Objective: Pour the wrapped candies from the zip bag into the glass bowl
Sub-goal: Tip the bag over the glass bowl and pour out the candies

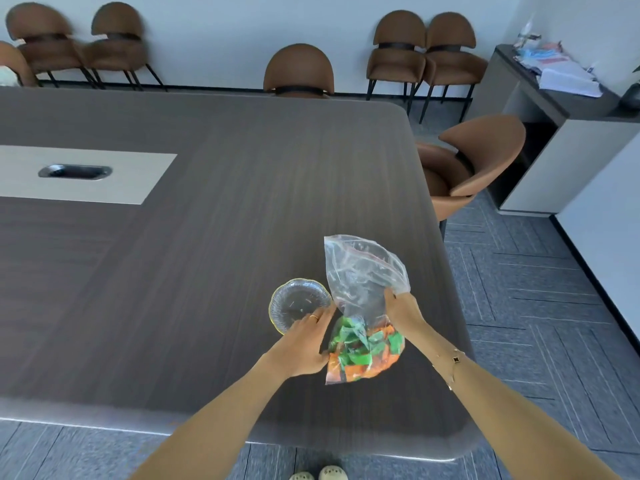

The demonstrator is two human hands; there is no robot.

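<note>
Left hand (304, 344) closed on the near left side of the zip bag (363, 306), beside the candies. Right hand (401, 311) pinching the bag's right edge at mid-height. Bag held upright just above the bench (207, 237), mouth uppermost; red seal strip visible, open or shut not discernible. Green and orange candies (363, 351) all massed at bag bottom. Glass bowl (299, 304) empty, just left of bag. Pouring not yet begun; tilting over bowl outstanding.

I am getting one head view, looking forward and steeply down over the desk (207, 237), close above both forearms.
</note>
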